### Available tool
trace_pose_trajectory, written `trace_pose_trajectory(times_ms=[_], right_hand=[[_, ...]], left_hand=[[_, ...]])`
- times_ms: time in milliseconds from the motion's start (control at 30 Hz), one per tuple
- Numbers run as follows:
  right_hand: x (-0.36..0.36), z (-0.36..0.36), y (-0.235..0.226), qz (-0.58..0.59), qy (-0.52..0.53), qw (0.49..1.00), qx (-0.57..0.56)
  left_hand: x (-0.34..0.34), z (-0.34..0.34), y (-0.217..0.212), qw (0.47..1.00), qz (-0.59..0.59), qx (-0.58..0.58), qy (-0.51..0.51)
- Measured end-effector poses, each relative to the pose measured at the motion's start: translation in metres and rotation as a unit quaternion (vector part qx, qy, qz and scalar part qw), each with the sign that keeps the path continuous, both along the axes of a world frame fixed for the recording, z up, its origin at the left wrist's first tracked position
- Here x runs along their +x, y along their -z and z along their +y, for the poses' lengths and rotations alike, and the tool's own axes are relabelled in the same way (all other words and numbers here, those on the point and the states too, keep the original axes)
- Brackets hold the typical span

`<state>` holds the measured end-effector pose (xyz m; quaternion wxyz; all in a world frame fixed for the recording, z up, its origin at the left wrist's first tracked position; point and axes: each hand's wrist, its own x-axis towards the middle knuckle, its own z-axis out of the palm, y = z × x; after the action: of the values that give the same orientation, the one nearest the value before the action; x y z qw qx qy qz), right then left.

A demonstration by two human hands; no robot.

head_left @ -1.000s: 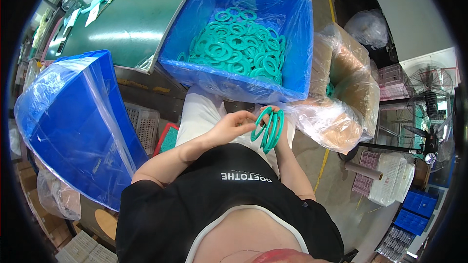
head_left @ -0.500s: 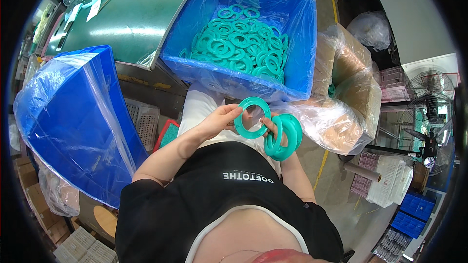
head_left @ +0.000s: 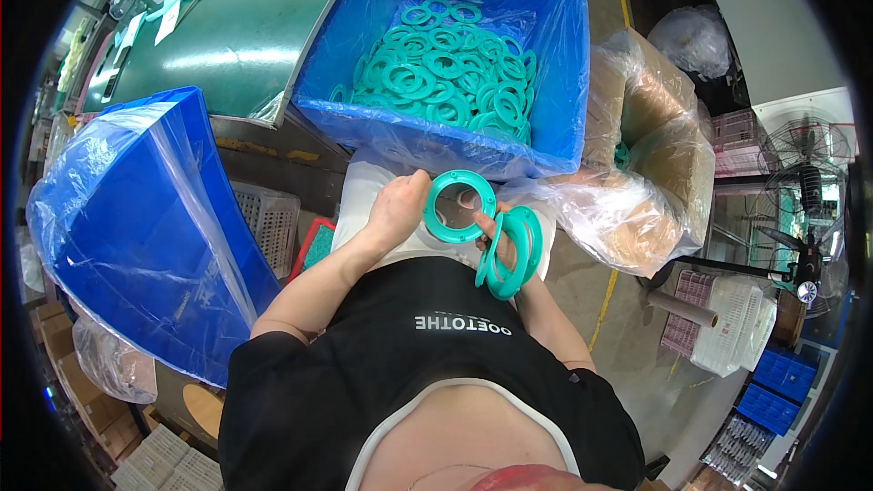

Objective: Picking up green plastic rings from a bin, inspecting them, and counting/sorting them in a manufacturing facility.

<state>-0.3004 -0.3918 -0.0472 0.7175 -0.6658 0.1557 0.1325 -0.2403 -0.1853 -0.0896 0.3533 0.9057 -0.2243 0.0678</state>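
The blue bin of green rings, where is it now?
The blue bin is at top centre in the head view, between the green table, left, and the cardboard box, right.

Rings (head_left: 446,78) in bin (head_left: 436,138), table (head_left: 236,27) L, carton (head_left: 668,109) R

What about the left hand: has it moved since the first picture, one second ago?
Yes. Judged against the large central blue bin, which I take as fixed, the left hand has moved mainly toward the person's left.
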Motion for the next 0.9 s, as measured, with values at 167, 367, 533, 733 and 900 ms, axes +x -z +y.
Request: trace_pose_trajectory(times_ms=[167, 367, 533, 733, 900], right_hand=[[0.005, -0.033, -0.004, -0.068, 0.048, 0.996, -0.023], [0.041, -0.152, 0.012, -0.147, 0.330, 0.898, 0.250], [0.047, -0.106, 0.053, -0.088, 0.235, 0.967, 0.049], [0.040, -0.019, 0.056, -0.037, 0.223, 0.962, 0.155], [0.043, -0.008, 0.041, -0.120, 0.002, 0.972, 0.203]], left_hand=[[0.015, 0.001, 0.007, 0.914, 0.313, -0.258, -0.012], [0.004, -0.002, -0.014, 0.690, 0.575, -0.433, 0.078], [0.000, -0.022, -0.013, 0.599, 0.610, -0.506, 0.112], [-0.016, -0.051, -0.064, 0.900, 0.313, -0.253, 0.168], [-0.018, -0.044, -0.041, 0.956, 0.172, -0.196, 0.134]])
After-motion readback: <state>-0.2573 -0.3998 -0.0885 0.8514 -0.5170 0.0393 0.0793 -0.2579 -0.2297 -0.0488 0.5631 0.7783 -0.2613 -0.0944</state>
